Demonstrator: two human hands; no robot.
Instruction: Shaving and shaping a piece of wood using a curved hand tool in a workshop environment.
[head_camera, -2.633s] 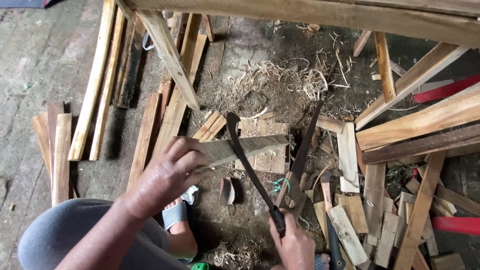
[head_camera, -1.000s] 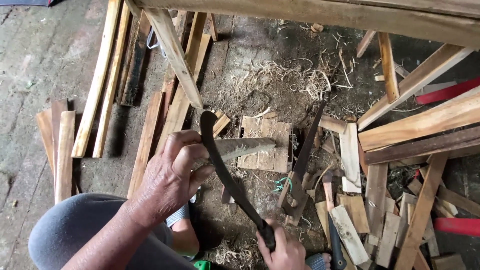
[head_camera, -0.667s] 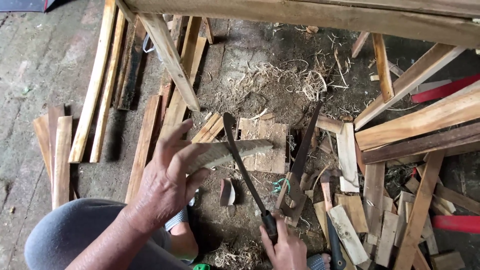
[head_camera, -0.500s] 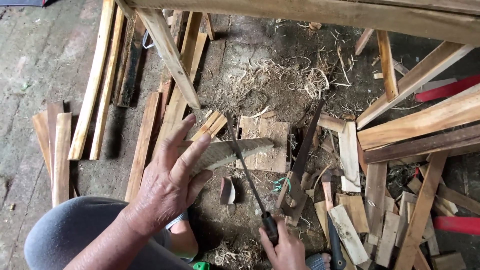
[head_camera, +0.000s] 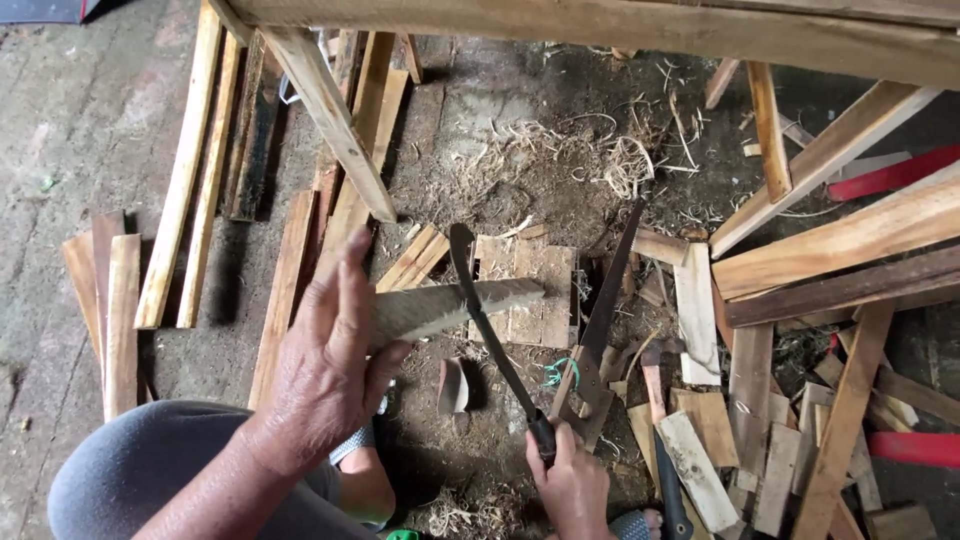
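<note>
Wood shavings (head_camera: 560, 160) litter the dirt floor (head_camera: 80, 130). Long planks (head_camera: 190, 170) lie left. A handsaw (head_camera: 600, 320) and hammer (head_camera: 660, 440) rest among offcuts (head_camera: 760, 400).

Left hand (head_camera: 325, 370): at seven o'clock, forearm entering from lower left, fingers extended toward one o'clock. Right hand (head_camera: 572, 485): at six o'clock, fist clenched.

Bare left hand (head_camera: 325, 365) and forearm at 7 o'clock, no sleeve; bare right hand (head_camera: 572, 485) at 6 o'clock. Grey trousers over knee. Grey woven-strap sandal on foot below.
</note>
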